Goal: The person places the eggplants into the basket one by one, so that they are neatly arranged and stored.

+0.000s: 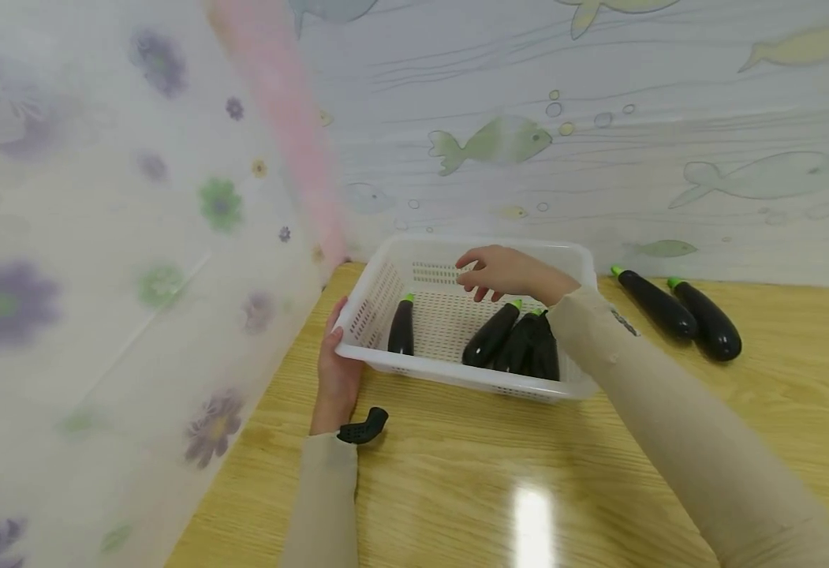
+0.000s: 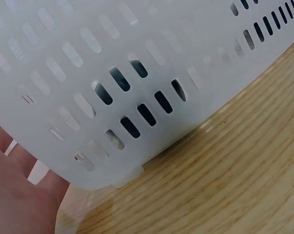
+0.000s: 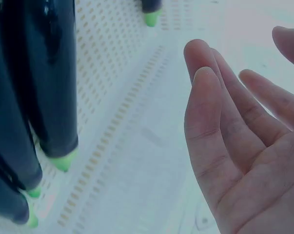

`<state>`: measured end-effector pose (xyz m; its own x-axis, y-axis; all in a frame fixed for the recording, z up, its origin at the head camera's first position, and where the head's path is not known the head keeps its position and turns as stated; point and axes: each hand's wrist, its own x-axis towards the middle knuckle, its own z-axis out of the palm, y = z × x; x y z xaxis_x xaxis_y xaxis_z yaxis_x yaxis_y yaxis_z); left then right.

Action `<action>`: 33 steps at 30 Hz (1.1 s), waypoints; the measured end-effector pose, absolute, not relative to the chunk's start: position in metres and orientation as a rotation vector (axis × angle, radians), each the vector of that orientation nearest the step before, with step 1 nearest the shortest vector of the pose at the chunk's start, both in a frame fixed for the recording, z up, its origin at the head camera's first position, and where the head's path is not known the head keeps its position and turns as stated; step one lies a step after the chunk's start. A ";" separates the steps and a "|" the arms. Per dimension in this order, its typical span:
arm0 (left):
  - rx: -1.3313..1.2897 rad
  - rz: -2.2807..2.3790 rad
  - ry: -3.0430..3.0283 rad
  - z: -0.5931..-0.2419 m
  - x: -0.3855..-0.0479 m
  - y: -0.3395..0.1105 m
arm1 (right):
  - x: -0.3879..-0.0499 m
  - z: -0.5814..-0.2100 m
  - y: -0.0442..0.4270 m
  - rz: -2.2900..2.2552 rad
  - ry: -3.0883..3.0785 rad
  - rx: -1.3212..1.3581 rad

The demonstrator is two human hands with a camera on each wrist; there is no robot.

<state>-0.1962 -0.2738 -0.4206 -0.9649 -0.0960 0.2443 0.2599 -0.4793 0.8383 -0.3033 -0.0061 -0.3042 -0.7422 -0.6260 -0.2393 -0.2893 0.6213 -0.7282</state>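
Note:
A white plastic basket (image 1: 449, 375) with slotted walls stands on the table. My left hand (image 1: 338, 371) holds its left end near the front corner, the thumb at the rim; in the left wrist view the fingers (image 2: 20, 158) lie along the outside wall. Over the basket hovers my right hand (image 1: 506, 270), fingers relaxed and slightly bent, nothing in them. Inside, one eggplant (image 1: 401, 327) lies at the left. Several more eggplants (image 1: 491, 335) lie side by side at the right, their green stem ends (image 3: 64, 161) showing in the right wrist view.
Two eggplants (image 1: 659, 306) lie on the wooden table (image 1: 449, 465) to the right of the basket. A patterned wall (image 1: 634, 118) rises behind, another wall (image 1: 102, 276) along the left. A black curved piece (image 1: 364, 426) sits at the left wrist.

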 end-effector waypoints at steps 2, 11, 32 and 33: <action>-0.253 -2.523 -1.479 -0.420 -0.197 -0.273 | -0.300 -0.300 0.003 -0.971 2.372 -0.710; -0.256 -2.530 -1.466 -0.420 -0.196 -0.279 | -0.268 -0.281 0.027 -1.021 2.472 -0.806; -0.314 -2.567 -1.380 -0.407 -0.209 -0.320 | -0.218 -0.313 0.093 -1.686 2.687 -0.520; -0.304 -2.574 -1.374 -0.408 -0.209 -0.320 | -0.217 -0.317 0.099 -1.726 2.690 -0.479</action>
